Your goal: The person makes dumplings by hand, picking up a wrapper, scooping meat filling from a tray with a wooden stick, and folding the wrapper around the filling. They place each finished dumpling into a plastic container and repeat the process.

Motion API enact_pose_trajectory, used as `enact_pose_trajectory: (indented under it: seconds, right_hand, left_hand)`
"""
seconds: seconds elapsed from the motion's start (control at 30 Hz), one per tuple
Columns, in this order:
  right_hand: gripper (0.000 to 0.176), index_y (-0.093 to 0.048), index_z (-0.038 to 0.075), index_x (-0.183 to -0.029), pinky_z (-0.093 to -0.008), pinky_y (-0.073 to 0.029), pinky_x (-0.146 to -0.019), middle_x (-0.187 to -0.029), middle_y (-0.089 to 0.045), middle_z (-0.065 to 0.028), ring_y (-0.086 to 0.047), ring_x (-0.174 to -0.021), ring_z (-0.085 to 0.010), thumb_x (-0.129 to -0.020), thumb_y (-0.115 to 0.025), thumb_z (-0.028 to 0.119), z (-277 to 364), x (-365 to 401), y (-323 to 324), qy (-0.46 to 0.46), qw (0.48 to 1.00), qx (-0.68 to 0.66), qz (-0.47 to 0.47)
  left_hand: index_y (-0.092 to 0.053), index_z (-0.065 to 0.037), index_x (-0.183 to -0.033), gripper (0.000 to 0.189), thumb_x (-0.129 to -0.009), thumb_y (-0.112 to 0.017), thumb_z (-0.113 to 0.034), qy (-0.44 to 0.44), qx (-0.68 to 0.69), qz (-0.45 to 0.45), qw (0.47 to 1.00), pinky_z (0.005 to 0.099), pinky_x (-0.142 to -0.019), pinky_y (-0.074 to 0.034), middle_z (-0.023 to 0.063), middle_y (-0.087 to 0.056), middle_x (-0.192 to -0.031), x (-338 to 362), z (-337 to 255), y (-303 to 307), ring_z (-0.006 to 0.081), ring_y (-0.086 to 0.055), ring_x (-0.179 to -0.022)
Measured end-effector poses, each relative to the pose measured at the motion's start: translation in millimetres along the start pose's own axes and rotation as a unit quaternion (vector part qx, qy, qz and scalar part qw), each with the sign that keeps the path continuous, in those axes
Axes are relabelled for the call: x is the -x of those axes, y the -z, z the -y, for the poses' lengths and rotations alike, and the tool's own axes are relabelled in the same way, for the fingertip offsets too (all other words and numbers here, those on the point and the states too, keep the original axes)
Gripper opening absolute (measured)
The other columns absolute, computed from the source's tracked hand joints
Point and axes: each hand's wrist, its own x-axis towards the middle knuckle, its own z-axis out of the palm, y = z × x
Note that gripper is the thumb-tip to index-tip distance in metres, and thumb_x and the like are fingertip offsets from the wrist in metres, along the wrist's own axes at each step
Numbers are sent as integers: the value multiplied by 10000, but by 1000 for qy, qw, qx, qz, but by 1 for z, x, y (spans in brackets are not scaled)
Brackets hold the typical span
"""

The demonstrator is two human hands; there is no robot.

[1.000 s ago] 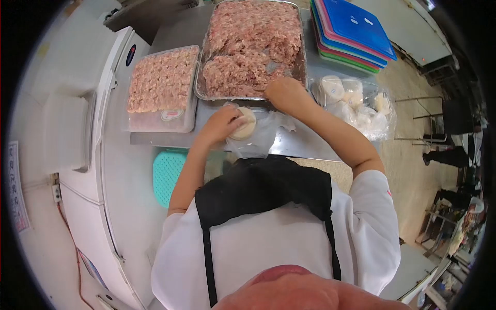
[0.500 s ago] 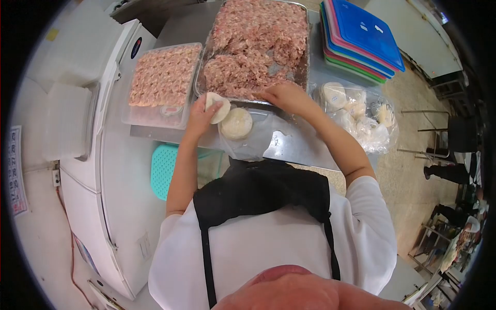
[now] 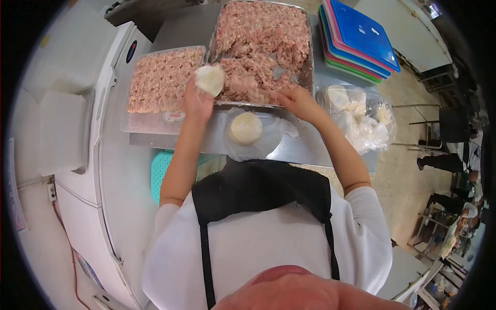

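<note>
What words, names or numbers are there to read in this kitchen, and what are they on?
None can be read for sure:
Oval badge on the white fridge: too small.
Label on the plastic box of pink food: blurred.
Dark marks on the clear bag: not clear enough.
Paper on the wall, far left: too blurred.

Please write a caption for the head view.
Left hand holding a wrapper, right hand at the tray of meat.
</note>
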Motion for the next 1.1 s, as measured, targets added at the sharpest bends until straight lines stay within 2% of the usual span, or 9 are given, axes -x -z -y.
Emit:
enact_pose_trajectory:
  seconds: [0.13, 0.23, 0.37, 0.5, 0.6, 0.7, 0.9, 1.0, 1.1]
  right_hand:
    - [296, -637, 23, -881, -397, -435, -621, -729, -630, -165, -563, -650, -332, -926, -547, 302, 29, -18, 4, -86, 979, -173, -71]
    - [279, -636, 31, -965, -392, -445, -639, -767, -632, -156, -577, -679, -322, -927, -542, 291, 23, -31, -11, -29, 980, -148, -131]
    - [256, -638, 55, -1012, -394, -492, -668, -820, -640, -134, -624, -757, -325, -908, -575, 280, 8, -14, -8, 56, 980, 99, -161]
    - [220, -634, 89, -1048, -429, -509, -656, -864, -644, -120, -627, -808, -355, -885, -596, 232, 57, 8, 23, -23, 958, 267, -103]
    - [220, -621, 105, -1072, -431, -507, -611, -817, -621, -115, -630, -751, -321, -893, -578, 224, 40, -2, 5, 46, 958, 245, -143]
    - [208, -622, 102, -1053, -437, -501, -605, -793, -602, -118, -625, -726, -314, -897, -567, 228, 62, 5, 37, -2, 942, 327, -75]
    - [253, -627, 96, -1088, -444, -485, -633, -834, -614, -140, -626, -749, -335, -909, -553, 259, 63, -10, 18, 55, 966, 228, -105]
    - [248, -642, 94, -1075, -416, -477, -619, -767, -609, -144, -596, -682, -343, -937, -524, 262, 38, -16, 35, 158, 962, 170, -146]
    - [274, -655, 70, -1035, -337, -454, -542, -645, -578, -98, -549, -558, -251, -969, -491, 279, 32, -3, 55, -8, 996, 20, -91]
  left_hand:
    - [-479, 3, -1278, 621, -941, -407, -514, 128, 182, 12, 975, 414, -1047, -372, 172, -551, -1253, 1, 6, -60, 282, -496, -1212]
    - [-465, 17, -1288, 659, -933, -414, -536, 201, 435, 280, 832, 424, -1064, -341, 177, -526, -1285, -17, 16, -63, 301, -477, -1217]
    - [-451, 32, -1299, 823, -881, -363, -671, 178, 181, 76, 964, 522, -1067, -292, 195, -539, -1241, -25, 8, -66, 379, -457, -1198]
    - [-334, 15, -1386, 866, -878, -314, -687, 124, 150, -39, 980, 598, -1106, -159, 211, -341, -1447, -24, 19, -66, 389, -293, -1352]
    - [-371, -8, -1377, 836, -879, -339, -679, 171, 106, -3, 980, 617, -1101, -136, 206, -313, -1464, -15, 10, -78, 377, -268, -1370]
    - [-415, -22, -1356, 796, -882, -368, -659, 183, 135, -92, 969, 633, -1083, -159, 192, -320, -1465, -8, -1, -91, 378, -279, -1364]
    - [-463, -1, -1286, 702, -887, -448, -579, 117, 145, -87, 979, 539, -1049, -324, 200, -436, -1365, -12, 0, -99, 403, -371, -1295]
    - [-472, 3, -1254, 590, -907, -482, -474, 174, 261, -56, 948, 479, -1028, -382, 184, -495, -1298, -24, 3, -66, 362, -446, -1239]
    - [-466, -11, -1267, 447, -916, -523, -282, 98, 115, 148, 977, 465, -1010, -415, 164, -514, -1276, -17, -1, -67, 342, -491, -1194]
